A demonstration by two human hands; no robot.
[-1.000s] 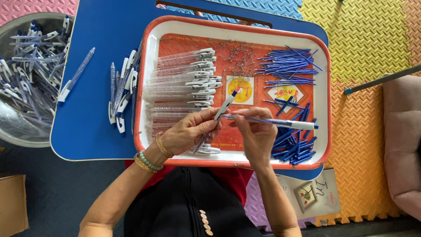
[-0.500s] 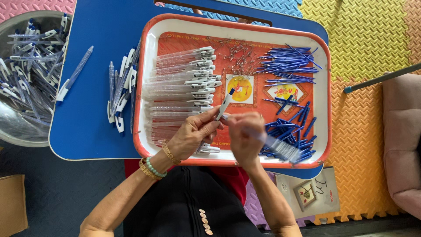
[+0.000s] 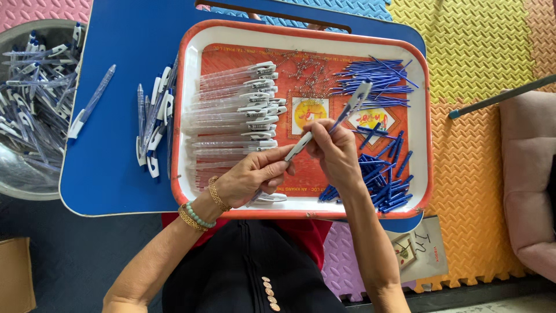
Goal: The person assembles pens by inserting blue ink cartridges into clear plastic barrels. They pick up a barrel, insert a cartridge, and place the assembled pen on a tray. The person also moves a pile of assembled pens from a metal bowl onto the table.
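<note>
My left hand (image 3: 250, 177) and my right hand (image 3: 335, 152) meet over an orange-rimmed tray (image 3: 301, 39) on a blue table. Together they hold one clear pen with a white clip (image 3: 329, 124), tilted up to the right; the left fingers pinch its lower end, the right hand grips its middle. A stack of clear pen barrels with white clips (image 3: 234, 110) fills the tray's left half. Thin blue refills (image 3: 376, 78) lie at the tray's upper right, and short blue pen parts (image 3: 385, 179) at its lower right. Small metal springs (image 3: 307, 69) are scattered at top centre.
Several assembled pens (image 3: 153, 122) lie on the blue table (image 3: 116, 174) left of the tray, and one pen (image 3: 91, 103) lies apart. A metal bowl (image 3: 29, 98) full of pens stands at far left. Coloured foam mats (image 3: 469, 58) and a pink cushion (image 3: 530, 174) lie to the right.
The right hand has turned the pen from lying level to pointing up and right. Both hands shifted slightly right over the tray's middle.
</note>
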